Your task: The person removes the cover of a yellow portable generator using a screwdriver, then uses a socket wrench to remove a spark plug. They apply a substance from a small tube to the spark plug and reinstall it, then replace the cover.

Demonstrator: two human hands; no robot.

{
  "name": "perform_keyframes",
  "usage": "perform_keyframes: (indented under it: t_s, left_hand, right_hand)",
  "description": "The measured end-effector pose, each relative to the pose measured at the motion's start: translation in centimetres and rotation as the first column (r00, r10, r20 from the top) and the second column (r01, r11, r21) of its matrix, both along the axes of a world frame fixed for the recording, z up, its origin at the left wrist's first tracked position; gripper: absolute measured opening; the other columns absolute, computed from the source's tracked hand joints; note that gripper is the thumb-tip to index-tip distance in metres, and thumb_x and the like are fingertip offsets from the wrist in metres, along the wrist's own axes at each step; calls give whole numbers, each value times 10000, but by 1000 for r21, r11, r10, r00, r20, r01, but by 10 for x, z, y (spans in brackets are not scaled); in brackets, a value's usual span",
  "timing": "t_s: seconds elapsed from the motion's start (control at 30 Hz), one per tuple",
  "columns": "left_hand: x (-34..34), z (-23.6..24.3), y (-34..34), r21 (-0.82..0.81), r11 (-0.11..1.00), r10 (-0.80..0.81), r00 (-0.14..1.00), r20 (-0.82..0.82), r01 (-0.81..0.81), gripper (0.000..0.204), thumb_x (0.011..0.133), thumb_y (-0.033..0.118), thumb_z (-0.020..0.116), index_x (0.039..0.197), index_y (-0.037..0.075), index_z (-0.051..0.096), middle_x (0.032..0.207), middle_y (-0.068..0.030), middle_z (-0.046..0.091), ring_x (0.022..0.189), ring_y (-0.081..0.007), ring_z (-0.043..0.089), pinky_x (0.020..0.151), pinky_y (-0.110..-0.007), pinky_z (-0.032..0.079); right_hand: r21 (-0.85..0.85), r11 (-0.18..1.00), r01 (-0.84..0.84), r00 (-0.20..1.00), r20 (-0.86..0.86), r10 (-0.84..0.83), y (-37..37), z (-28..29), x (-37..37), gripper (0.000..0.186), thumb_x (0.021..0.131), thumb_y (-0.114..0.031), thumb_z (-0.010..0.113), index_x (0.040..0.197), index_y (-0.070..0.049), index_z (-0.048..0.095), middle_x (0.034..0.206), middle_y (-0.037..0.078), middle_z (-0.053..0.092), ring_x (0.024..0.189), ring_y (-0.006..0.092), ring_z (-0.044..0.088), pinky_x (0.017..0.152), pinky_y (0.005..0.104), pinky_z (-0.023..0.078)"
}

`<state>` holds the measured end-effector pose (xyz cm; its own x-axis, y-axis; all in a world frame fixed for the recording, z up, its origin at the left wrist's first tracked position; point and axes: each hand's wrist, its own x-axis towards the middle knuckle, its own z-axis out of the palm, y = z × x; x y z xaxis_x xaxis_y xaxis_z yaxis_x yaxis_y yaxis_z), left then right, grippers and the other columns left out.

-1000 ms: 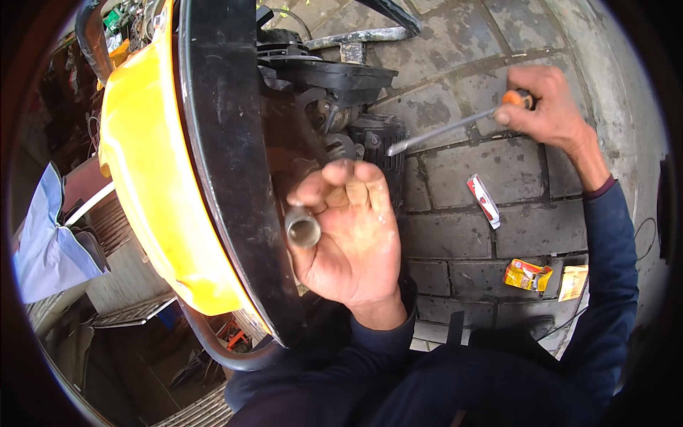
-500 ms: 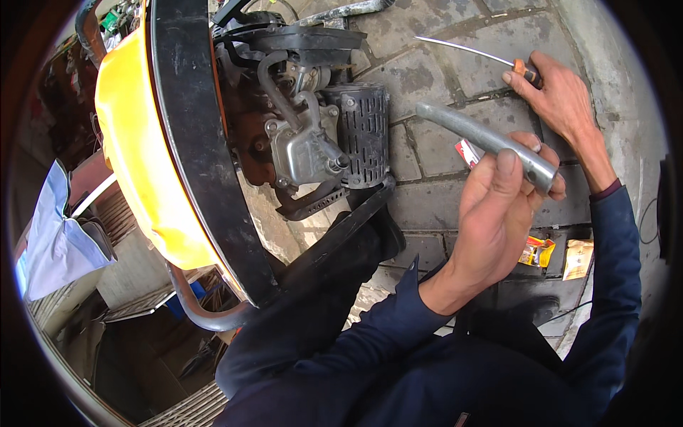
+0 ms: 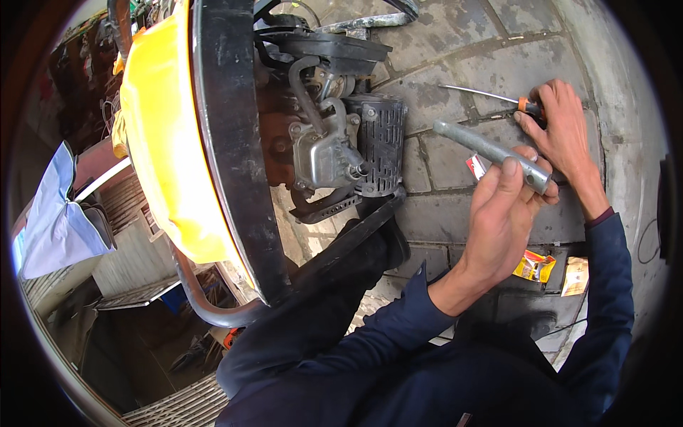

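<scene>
Left hand (image 3: 498,210): gripped metal tube (image 3: 491,149).
Right hand (image 3: 565,134): gripped screwdriver (image 3: 525,105).
Engine (image 3: 324,158): had neither tool on it, seemed not finished.

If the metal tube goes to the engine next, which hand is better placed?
Left, I'd judge: the left hand grips the metal tube and is nearer the engine. The right hand is farther off and holds the screwdriver.

Two hands (image 3: 498,210) (image 3: 567,135); one tube (image 3: 491,148); one screwdriver (image 3: 524,105)
</scene>
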<state>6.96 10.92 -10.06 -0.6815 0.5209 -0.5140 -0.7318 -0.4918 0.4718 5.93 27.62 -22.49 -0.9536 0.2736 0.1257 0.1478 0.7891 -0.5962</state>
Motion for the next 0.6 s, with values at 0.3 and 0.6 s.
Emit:
perform_keyframes:
  t_s: [0.3,0.6]
  left_hand:
    - [7,-24,-17,-85,996,44,990,132,-33,353,1112,348,467,1319,64,508,1206,-77,616,1029,-201,624,962,-378,481]
    - [18,-45,-31,-160,983,-104,994,-45,96,360,1148,404,358,1244,112,546,1049,-5,592,985,-84,574,899,-281,499]
  right_hand:
    - [-497,838,-225,930,-367,32,-32,99,-52,136,901,-144,700,926,-11,680,847,111,613,758,300,612,662,395,482]
    - [-310,872,-379,850,-488,196,-172,187,-119,66,728,-63,706,691,-10,716,736,162,654,794,280,637,793,450,474]
